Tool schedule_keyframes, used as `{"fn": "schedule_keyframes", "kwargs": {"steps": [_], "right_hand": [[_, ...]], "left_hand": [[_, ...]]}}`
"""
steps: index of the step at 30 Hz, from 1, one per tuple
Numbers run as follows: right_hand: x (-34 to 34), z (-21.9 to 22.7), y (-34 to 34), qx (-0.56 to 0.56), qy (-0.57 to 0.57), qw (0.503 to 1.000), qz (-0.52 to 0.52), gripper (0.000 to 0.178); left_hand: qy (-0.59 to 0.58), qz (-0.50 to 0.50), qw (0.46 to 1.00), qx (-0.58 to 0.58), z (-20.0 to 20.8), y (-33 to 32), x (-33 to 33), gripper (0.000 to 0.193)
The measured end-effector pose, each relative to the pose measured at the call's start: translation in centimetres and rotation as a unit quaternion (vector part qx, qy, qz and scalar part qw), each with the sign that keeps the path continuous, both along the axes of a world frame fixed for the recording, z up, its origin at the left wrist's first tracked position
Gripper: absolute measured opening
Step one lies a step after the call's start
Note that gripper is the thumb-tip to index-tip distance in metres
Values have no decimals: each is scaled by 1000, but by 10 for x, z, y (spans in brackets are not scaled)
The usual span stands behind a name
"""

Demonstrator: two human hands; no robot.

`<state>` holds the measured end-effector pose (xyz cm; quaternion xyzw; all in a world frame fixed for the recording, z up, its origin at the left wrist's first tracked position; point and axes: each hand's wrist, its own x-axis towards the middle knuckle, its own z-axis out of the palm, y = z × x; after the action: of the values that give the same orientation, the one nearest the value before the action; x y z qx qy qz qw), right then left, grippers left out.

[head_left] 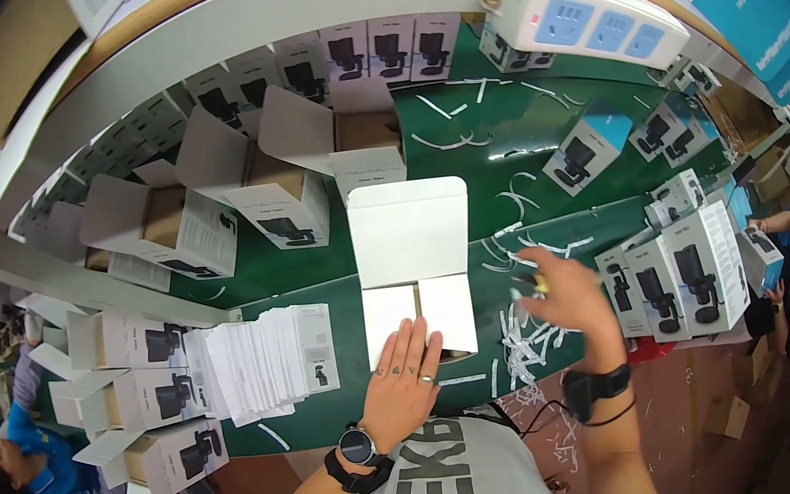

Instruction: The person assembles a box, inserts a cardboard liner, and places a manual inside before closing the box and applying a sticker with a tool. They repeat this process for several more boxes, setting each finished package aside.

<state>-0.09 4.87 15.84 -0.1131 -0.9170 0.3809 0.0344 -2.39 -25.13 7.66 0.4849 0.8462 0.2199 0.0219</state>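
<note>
In front of me on the green tabletop is a white cardboard box (414, 240), its large lid raised and tilted back. Two short inner flaps are folded inward, with a narrow gap between them. My left hand (403, 375) lies flat on these flaps near the box's front edge, fingers stretched out. To the right of the box, my right hand (566, 289) is raised over the table, its fingers closed around a small yellow and dark object (537, 283). Its kind is too small to make out. White paper strips (524, 351) lie in a heap just below that hand.
A stack of white printed leaflets (260, 361) lies at left. Open boxes (276, 192) stand behind it and nearer me. Closed printed boxes (682, 277) are grouped at right, with another box (585, 151) farther back. A power strip (593, 22) hangs on the shelf edge. Other people work beyond both ends.
</note>
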Motion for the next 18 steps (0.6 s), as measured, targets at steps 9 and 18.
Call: {"fn": "schedule_keyframes", "kwargs": {"steps": [9,18], "right_hand": [[43,153,-77,-648,160,639,383,36],[33,85,-25,-575,228,756,215,31]], "left_hand": [[-13,11,999,-48,8,-5,-13,82],[27,35,999,-2,4,-1,-23,62]]}}
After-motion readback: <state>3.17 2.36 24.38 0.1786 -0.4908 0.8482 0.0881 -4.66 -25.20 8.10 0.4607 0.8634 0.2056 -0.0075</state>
